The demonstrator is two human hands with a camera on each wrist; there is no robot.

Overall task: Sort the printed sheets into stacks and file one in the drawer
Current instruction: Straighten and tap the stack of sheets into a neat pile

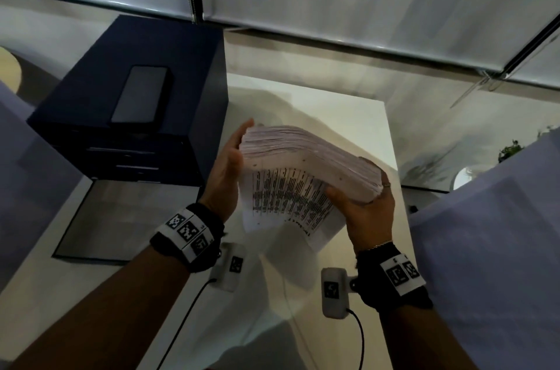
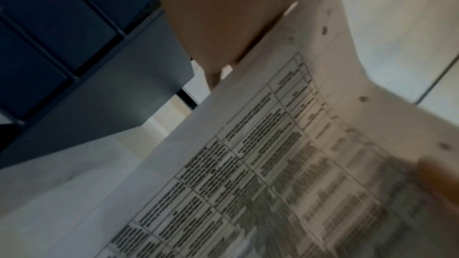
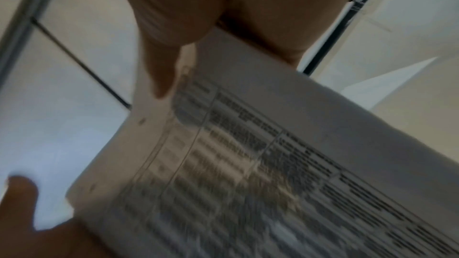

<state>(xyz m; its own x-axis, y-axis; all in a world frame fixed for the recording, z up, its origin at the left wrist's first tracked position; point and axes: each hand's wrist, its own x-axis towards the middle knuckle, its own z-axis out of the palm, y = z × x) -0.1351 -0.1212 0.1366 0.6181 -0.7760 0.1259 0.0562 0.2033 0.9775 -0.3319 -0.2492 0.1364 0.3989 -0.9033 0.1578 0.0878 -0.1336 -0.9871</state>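
Both hands, right hand (image 1: 368, 209) gripping the stack (image 1: 306, 157), left hand (image 1: 228, 163) flat against its left edge, are squaring it; splitting into piles likely follows.

A thick stack of printed sheets (image 1: 298, 175) is held up off the white table, bent into an arch so that its edges fan out at the top. The pages are white, punched with small holes along one margin, and printed with a ruled table of dense black text (image 2: 261, 174). The dark blue drawer unit (image 1: 130, 103) stands to the left of the stack, its drawers shut
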